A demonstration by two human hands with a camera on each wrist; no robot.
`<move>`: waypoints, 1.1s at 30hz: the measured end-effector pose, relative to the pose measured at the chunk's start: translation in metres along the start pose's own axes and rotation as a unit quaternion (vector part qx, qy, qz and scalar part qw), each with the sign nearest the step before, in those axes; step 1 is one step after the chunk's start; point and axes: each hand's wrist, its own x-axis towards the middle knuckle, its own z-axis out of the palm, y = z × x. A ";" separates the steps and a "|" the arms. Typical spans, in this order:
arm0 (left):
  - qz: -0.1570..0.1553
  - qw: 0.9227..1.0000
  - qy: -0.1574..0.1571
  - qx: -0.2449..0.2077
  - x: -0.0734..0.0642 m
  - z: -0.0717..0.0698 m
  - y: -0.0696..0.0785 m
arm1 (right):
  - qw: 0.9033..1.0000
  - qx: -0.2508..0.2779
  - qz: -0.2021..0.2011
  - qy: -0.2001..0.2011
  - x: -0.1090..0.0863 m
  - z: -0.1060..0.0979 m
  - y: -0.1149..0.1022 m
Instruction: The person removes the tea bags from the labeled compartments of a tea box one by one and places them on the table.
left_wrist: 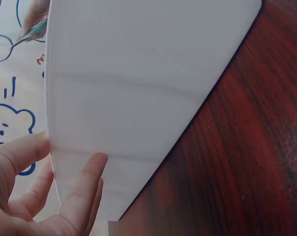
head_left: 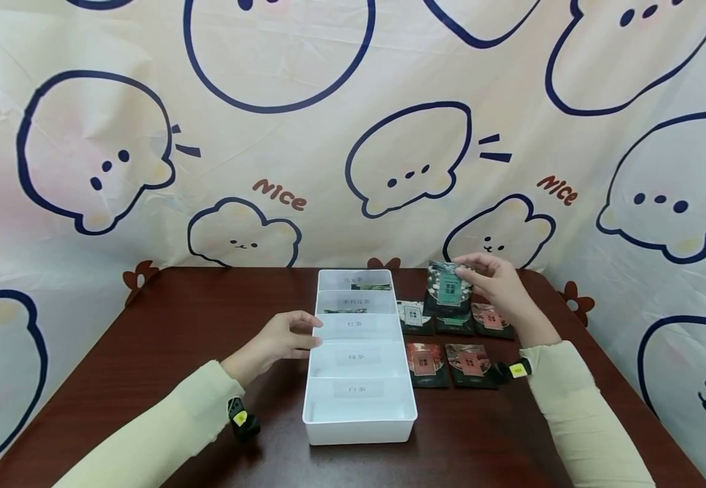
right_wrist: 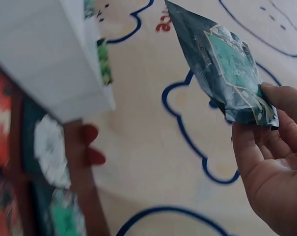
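My right hand (head_left: 499,285) pinches a dark tea packet (head_left: 448,290) with a green label by its edge, raised over the other packets. The right wrist view shows the thumb on one face of this packet (right_wrist: 231,73) and the fingers behind it. On the other side, my left hand (head_left: 282,337) rests its fingertips against the left wall of a long white divided box (head_left: 359,432). The fingers (left_wrist: 82,191) are fairly straight along that wall in the left wrist view. Packets (head_left: 371,287) stick up in the two far compartments; the three nearer ones bear printed labels.
Right of the box lie several packets in two rows: a white-labelled one (head_left: 414,317), a green-labelled one (head_left: 454,325) and red-labelled ones (head_left: 471,364). All stand on a dark wooden table (head_left: 206,312). A patterned cloth (head_left: 316,149) hangs behind its far edge.
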 end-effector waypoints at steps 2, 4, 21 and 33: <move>0.000 1.000 -0.001 0.001 0.000 0.000 0.000 | 1.000 -0.010 0.001 0.002 -0.006 -0.007 0.009; -0.002 1.000 -0.001 0.000 0.001 0.000 0.000 | 1.000 -0.012 0.004 0.001 -0.013 -0.014 0.018; -0.011 1.000 0.006 -0.008 0.002 0.001 -0.001 | 0.993 -0.052 0.109 -0.004 -0.068 -0.070 0.079; -0.009 1.000 0.014 0.001 0.002 0.002 -0.001 | 0.983 -0.060 0.173 -0.026 -0.076 -0.089 0.110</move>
